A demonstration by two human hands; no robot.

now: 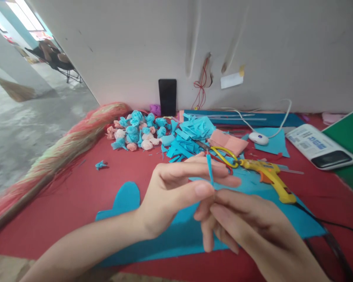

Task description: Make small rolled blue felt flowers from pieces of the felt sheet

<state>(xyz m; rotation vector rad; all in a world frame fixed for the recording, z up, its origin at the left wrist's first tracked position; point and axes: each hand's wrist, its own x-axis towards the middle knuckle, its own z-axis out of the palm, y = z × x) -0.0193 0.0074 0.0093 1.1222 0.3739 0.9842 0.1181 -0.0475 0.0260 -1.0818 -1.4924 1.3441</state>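
Right now, a narrow, twisted blue paper strip (210, 168) stands nearly upright above the red-covered surface (61, 219). The right hand (247, 219) pinches near its hidden lower end; the left hand (182, 182) curves around it, thumb alongside, though I cannot tell whether it grips. Beyond lie a yellow glue gun with an orange trigger (275, 178), cut blue paper pieces (191, 137) and, further left, heaped blue and pink paper roses (133, 133).
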